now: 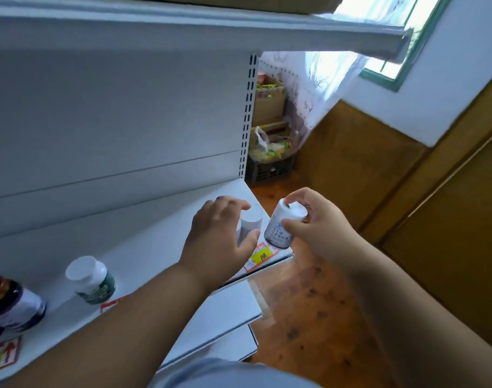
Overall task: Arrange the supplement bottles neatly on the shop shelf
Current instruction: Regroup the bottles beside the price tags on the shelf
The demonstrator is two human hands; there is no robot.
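Both forearms reach up from the bottom of the view toward the white shop shelf point(144, 247). Taking the yellow price tag point(261, 257) on the shelf's front edge as the landmark: the left hand point(219, 236) is just left of and above the tag, fingers curled around a white-capped bottle point(249, 224) that stands on the shelf close to its right end; most of that bottle is hidden behind the hand. The right hand point(315, 225) is just right of and above the tag, pinching a second white bottle point(284, 225) by its cap and upper body, with thumb on the near side and fingers over the top. This bottle is tilted, its base hanging just above the tag at the shelf's right corner. Far to the left of the tag, a green-labelled bottle point(91, 280) with a white cap stands near the front edge, and further left again sits a dark-capped bottle point(12, 306) with a white and blue label. Beyond the shelf's end, well above the tag, cardboard boxes point(268, 99) and a dark crate point(270, 169) rest on the floor.
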